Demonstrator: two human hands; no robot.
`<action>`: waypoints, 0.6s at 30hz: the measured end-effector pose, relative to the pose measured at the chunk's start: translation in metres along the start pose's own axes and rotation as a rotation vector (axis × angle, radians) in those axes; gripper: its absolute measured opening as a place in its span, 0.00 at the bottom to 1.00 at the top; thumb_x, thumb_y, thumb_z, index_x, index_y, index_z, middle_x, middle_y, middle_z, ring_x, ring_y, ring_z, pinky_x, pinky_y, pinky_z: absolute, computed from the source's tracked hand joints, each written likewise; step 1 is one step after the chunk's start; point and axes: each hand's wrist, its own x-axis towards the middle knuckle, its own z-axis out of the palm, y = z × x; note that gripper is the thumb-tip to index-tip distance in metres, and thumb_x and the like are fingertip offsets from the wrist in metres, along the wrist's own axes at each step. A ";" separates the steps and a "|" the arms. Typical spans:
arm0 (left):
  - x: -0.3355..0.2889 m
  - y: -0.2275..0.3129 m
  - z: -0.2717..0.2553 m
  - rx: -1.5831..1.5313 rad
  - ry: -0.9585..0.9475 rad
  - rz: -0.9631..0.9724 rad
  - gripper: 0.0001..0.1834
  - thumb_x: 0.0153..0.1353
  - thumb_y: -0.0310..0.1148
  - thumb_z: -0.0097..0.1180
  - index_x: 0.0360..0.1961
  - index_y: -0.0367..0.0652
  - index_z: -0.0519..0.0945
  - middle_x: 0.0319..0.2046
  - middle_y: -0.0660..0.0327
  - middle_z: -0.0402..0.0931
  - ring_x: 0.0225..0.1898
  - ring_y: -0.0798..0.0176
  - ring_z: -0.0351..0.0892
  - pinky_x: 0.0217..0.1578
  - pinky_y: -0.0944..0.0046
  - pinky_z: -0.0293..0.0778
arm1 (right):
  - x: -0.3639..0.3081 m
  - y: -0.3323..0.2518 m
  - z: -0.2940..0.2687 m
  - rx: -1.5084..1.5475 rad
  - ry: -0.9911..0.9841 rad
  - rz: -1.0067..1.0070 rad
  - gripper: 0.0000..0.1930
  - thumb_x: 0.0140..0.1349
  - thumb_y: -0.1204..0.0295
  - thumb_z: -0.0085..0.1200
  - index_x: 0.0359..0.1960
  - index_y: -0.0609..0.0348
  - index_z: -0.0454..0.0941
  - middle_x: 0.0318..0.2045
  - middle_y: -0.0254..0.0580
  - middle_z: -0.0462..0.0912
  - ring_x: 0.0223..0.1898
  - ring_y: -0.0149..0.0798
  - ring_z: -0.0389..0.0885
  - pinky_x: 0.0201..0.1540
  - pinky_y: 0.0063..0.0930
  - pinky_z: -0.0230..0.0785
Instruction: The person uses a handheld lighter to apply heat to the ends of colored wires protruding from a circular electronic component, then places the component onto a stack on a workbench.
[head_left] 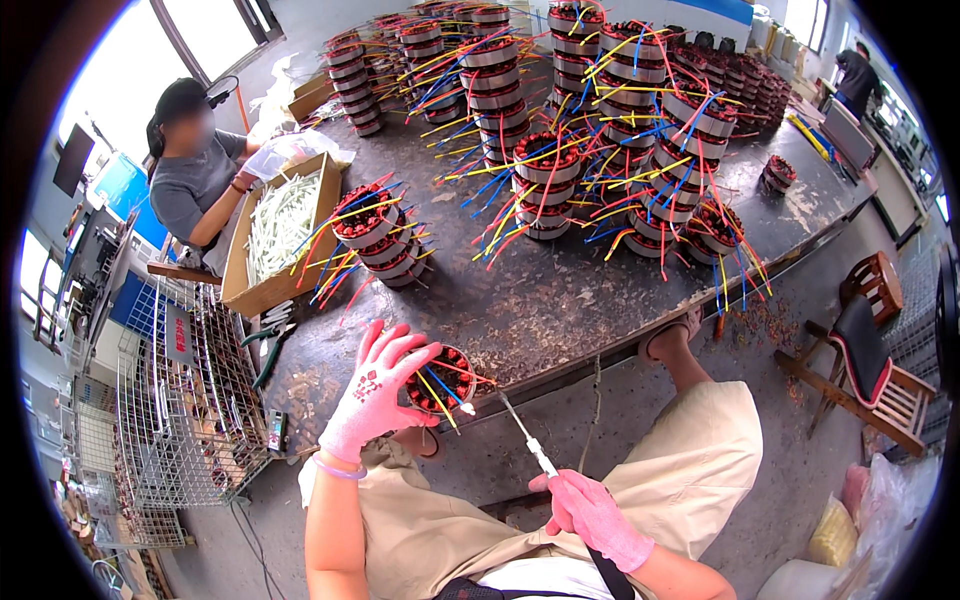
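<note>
Got a motor stator (458, 368) at the near edge of the workbench (500, 300) in a wide-spread left hand (380, 385), plus (probably) a soldering iron (542, 457) snug in a curled right hand (592, 512). Likely weighty, stiff, with bendy leads (446, 387), so grab round the outside. Mind the pliers (271, 352) leftward and wire-sprouting stator stacks (543, 193) beyond.

chair (860, 350) right; wire cage (180, 440) left; plastic bags (897, 505), perhaps.

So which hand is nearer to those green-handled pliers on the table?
The left hand: it is to the right of the pliers, gripping a wound ring. The right hand is farther right and lower in view, holding a white-handled tool.
</note>
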 end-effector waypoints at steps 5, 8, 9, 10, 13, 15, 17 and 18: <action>-0.005 -0.001 0.000 0.040 0.036 -0.034 0.51 0.22 0.43 0.79 0.59 0.57 0.78 0.49 0.58 0.72 0.62 0.43 0.65 0.70 0.39 0.50 | -0.004 -0.006 0.003 0.007 0.025 0.039 0.18 0.76 0.63 0.43 0.51 0.67 0.77 0.16 0.29 0.64 0.18 0.23 0.63 0.29 0.24 0.73; -0.005 -0.002 0.001 0.048 0.041 -0.040 0.52 0.21 0.44 0.79 0.58 0.58 0.78 0.48 0.58 0.72 0.60 0.43 0.66 0.70 0.38 0.51 | -0.003 -0.004 0.001 -0.004 0.020 0.016 0.18 0.76 0.63 0.43 0.51 0.66 0.77 0.16 0.29 0.64 0.18 0.22 0.63 0.29 0.24 0.73; -0.005 -0.001 0.002 0.057 0.044 -0.048 0.51 0.21 0.44 0.79 0.58 0.57 0.78 0.48 0.58 0.72 0.60 0.44 0.66 0.70 0.38 0.50 | -0.002 -0.004 0.001 -0.008 0.022 0.018 0.18 0.76 0.63 0.43 0.51 0.66 0.77 0.16 0.29 0.64 0.18 0.22 0.63 0.29 0.24 0.73; -0.005 -0.001 0.002 0.066 0.047 -0.056 0.51 0.21 0.44 0.79 0.58 0.56 0.78 0.48 0.58 0.72 0.60 0.44 0.67 0.70 0.38 0.50 | -0.002 -0.004 0.001 -0.011 0.024 0.019 0.18 0.76 0.63 0.43 0.51 0.66 0.77 0.16 0.29 0.64 0.18 0.22 0.63 0.29 0.24 0.73; -0.004 -0.002 0.000 0.039 0.042 -0.013 0.51 0.22 0.44 0.79 0.59 0.52 0.77 0.50 0.58 0.73 0.61 0.46 0.67 0.71 0.39 0.50 | -0.001 -0.001 0.000 0.025 0.010 0.022 0.18 0.76 0.63 0.43 0.51 0.66 0.77 0.16 0.29 0.64 0.18 0.22 0.63 0.28 0.23 0.73; -0.001 -0.002 0.002 0.025 0.027 0.019 0.52 0.23 0.44 0.78 0.59 0.49 0.76 0.53 0.57 0.74 0.62 0.47 0.67 0.71 0.39 0.50 | 0.000 0.000 0.000 0.029 0.007 0.018 0.18 0.76 0.63 0.43 0.51 0.66 0.77 0.16 0.29 0.64 0.18 0.22 0.63 0.28 0.23 0.73; 0.001 -0.002 0.002 0.015 0.014 0.032 0.52 0.25 0.44 0.78 0.60 0.47 0.75 0.55 0.57 0.74 0.63 0.48 0.67 0.71 0.40 0.50 | -0.001 -0.004 0.001 -0.001 0.012 0.012 0.18 0.76 0.63 0.43 0.51 0.67 0.76 0.16 0.29 0.64 0.18 0.22 0.63 0.28 0.23 0.73; 0.000 -0.002 0.002 0.011 0.008 0.030 0.51 0.25 0.44 0.78 0.60 0.46 0.75 0.56 0.57 0.74 0.64 0.49 0.67 0.71 0.41 0.50 | -0.002 -0.005 0.002 -0.002 0.014 0.016 0.18 0.76 0.63 0.43 0.51 0.67 0.76 0.16 0.29 0.64 0.18 0.22 0.63 0.28 0.23 0.73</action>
